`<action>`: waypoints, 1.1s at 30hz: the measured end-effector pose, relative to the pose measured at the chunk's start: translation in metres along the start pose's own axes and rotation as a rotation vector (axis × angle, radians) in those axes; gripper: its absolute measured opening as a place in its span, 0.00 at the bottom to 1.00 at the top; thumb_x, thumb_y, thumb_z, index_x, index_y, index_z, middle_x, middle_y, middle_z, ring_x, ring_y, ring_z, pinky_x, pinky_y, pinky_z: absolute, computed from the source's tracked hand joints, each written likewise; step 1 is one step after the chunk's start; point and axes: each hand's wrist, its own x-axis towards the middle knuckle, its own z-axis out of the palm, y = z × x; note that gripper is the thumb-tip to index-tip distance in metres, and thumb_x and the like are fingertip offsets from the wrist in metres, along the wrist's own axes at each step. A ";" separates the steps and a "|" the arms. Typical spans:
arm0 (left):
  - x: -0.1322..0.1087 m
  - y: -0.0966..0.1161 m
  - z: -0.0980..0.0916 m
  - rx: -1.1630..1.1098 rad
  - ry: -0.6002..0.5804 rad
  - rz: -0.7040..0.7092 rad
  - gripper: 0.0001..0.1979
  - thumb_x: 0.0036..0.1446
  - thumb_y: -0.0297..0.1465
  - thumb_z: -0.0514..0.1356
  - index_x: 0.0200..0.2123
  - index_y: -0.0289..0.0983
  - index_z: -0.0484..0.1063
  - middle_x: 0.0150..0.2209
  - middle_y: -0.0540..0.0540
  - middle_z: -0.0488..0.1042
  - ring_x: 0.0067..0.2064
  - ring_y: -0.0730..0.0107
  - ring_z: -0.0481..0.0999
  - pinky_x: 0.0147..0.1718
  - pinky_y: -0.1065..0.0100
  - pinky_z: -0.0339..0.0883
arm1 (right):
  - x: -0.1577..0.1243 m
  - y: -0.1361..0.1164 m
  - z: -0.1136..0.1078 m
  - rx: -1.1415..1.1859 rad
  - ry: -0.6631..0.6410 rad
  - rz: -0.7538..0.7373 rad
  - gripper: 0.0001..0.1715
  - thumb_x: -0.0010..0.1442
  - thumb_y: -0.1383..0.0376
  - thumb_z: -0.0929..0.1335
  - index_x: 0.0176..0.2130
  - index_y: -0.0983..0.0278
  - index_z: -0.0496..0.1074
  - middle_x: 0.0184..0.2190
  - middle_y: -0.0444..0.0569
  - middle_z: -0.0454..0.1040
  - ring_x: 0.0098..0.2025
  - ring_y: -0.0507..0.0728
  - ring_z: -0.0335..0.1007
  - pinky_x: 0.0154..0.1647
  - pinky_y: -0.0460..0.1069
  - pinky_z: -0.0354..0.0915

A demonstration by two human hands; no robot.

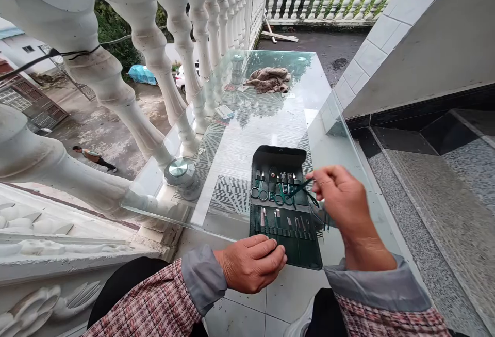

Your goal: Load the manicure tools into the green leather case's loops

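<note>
An unfolded dark green manicure case [286, 250] lies on the glass table, its lower flap reaching over the near edge. Small scissors [260, 191], nail clippers [288, 182] and several slim metal tools [277, 218] sit in its loops. My left hand [253, 263] is closed at the case's lower left edge, fingers over the flap. Above the case's right side, my right hand [342, 197] pinches a dark green tool with spread handles, which looks like nail nippers [299, 188]. Its tip points left, over the upper row of tools.
The glass tabletop [270, 130] rests on round metal-capped supports [181, 171]. A crumpled brown cloth [269, 79] and a small card [224, 112] lie farther back. White balusters [149, 53] line the left; stone steps [417, 182] rise at right. A person [95, 157] walks below.
</note>
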 end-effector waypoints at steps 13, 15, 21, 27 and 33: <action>0.008 -0.001 -0.002 -0.046 -0.006 -0.021 0.10 0.60 0.25 0.53 0.41 0.28 0.72 0.41 0.40 0.75 0.41 0.66 0.74 0.40 0.66 0.73 | 0.008 0.060 -0.064 -0.167 -0.237 0.286 0.12 0.49 0.56 0.66 0.23 0.62 0.65 0.14 0.42 0.67 0.16 0.50 0.62 0.19 0.46 0.61; 0.008 0.000 0.000 -0.042 -0.003 -0.022 0.10 0.61 0.25 0.53 0.41 0.28 0.72 0.41 0.40 0.75 0.41 0.67 0.74 0.40 0.66 0.74 | 0.009 0.057 -0.061 -0.305 -0.243 0.267 0.12 0.51 0.57 0.64 0.22 0.61 0.65 0.16 0.43 0.68 0.18 0.51 0.64 0.21 0.46 0.60; 0.004 0.001 0.003 -0.031 -0.040 -0.002 0.10 0.61 0.27 0.54 0.42 0.29 0.72 0.43 0.38 0.74 0.42 0.66 0.74 0.40 0.65 0.73 | -0.003 0.036 -0.041 -0.617 0.016 -0.048 0.11 0.53 0.57 0.63 0.26 0.60 0.68 0.22 0.45 0.71 0.25 0.55 0.65 0.27 0.49 0.56; 0.004 0.002 0.006 -0.043 0.015 -0.033 0.09 0.60 0.25 0.54 0.40 0.29 0.73 0.42 0.40 0.74 0.41 0.67 0.73 0.38 0.67 0.73 | -0.029 0.011 0.000 -0.534 -0.369 -0.283 0.16 0.60 0.58 0.61 0.25 0.60 0.68 0.27 0.45 0.73 0.29 0.53 0.66 0.31 0.47 0.56; 0.004 0.002 0.005 -0.050 0.036 -0.021 0.10 0.58 0.24 0.55 0.40 0.27 0.74 0.42 0.40 0.74 0.43 0.65 0.73 0.40 0.66 0.72 | -0.037 -0.007 0.023 -0.867 -0.462 -0.254 0.19 0.59 0.54 0.62 0.24 0.61 0.67 0.27 0.46 0.71 0.29 0.54 0.66 0.27 0.48 0.49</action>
